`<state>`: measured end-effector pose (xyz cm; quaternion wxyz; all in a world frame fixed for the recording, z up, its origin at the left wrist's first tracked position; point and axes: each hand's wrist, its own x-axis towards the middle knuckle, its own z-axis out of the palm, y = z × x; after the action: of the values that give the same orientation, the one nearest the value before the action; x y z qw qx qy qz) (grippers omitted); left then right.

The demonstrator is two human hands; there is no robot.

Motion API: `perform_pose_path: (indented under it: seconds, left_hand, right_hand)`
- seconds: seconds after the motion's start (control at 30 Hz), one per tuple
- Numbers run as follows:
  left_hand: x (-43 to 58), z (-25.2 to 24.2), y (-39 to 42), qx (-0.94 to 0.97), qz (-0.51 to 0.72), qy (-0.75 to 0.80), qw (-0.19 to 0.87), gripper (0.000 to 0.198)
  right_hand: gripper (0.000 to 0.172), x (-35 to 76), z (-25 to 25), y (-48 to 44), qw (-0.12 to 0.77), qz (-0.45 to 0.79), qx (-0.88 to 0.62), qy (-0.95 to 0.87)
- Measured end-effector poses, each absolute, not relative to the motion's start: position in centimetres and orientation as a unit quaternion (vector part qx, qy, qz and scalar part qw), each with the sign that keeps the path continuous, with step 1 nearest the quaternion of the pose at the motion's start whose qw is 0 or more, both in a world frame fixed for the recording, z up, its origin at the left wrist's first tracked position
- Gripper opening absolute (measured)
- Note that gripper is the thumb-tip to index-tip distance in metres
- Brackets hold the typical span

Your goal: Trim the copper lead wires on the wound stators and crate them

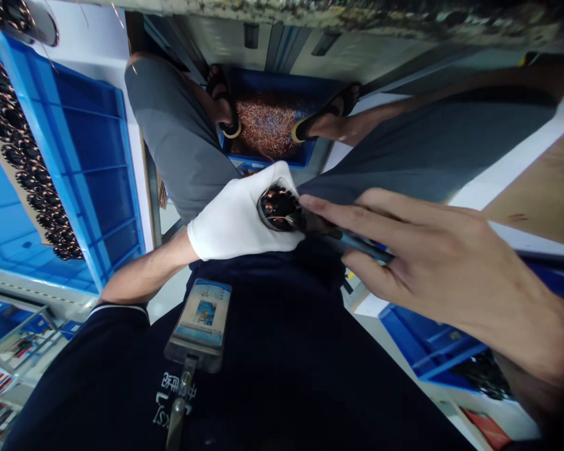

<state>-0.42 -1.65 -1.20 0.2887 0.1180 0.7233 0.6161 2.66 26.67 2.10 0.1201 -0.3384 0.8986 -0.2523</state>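
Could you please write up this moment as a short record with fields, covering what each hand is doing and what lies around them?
Left hand: left hand in a white glove, wrapped around a round wound coil part
Right hand: bare right hand, gripping a blue-handled tool whose tip is at the coil part
Below the hands: blue bin of copper wire scraps between the person's sandalled feet
To one side: blue crate beside a row of dark coil parts
On the chest: ID badge on dark clothing
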Motion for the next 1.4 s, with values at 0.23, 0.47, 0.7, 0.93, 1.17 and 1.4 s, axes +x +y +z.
perform_pose_path:
  seconds: [0.23, 0.47, 0.7, 0.93, 1.17, 1.4]
  left_hand:
    - [-0.4, 0.2, -0.6, 0.151, 0.475, 0.833, 0.239, 0.033]
    - [0.0, 0.3, -0.3, 0.156, 0.456, 0.844, 0.234, 0.03]
    - [0.7, 0.9, 0.5, 0.155, 0.4, 0.873, 0.231, 0.036]
    - [0.8, -0.5, 0.3, 0.134, 0.451, 0.834, 0.288, 0.031]
    - [0.6, -2.9, 0.6, -0.049, 0.748, 0.453, 0.482, 0.024]
    - [1.4, -4.4, -2.0, 0.152, 0.661, 0.705, 0.207, 0.078]
  right_hand:
    - [0.064, 2.8, 2.2, 26.1, 0.059, -0.191, -0.357, 0.913]
    - [0.06, 2.8, 2.3, 26.7, 0.134, -0.305, -0.288, 0.898]
    - [0.062, 2.4, 1.9, 26.3, 0.102, -0.252, -0.319, 0.908]
    - [0.065, 2.0, 1.7, 26.5, 0.145, -0.31, -0.3, 0.891]
    - [0.065, 2.0, -0.2, 24.3, 0.128, -0.446, -0.246, 0.851]
    - [0.039, 0.7, -1.7, 24.1, 0.315, -0.593, -0.102, 0.734]
